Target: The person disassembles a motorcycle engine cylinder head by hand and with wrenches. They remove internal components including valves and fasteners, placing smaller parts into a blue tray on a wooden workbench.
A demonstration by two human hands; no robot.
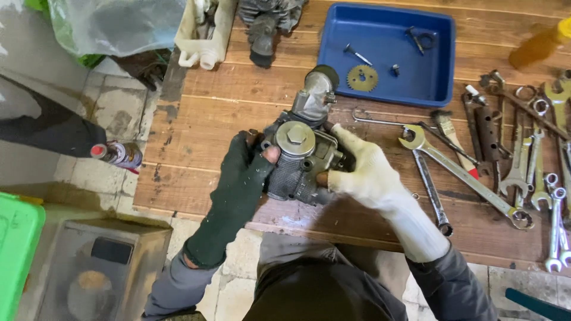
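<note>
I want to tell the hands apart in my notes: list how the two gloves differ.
The left glove is dark green; the right glove is off-white. The left glove sits at the left side of the grey metal engine part, with a bare thumb tip on top; the right glove is at its right side, bare fingertip below. Both are knitted, with cut fingertips, and hold the part.

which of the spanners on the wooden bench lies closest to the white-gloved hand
The long silver combination spanner whose open jaw lies just right of the white-gloved right hand. The other spanners lie in a cluster farther right.
</note>
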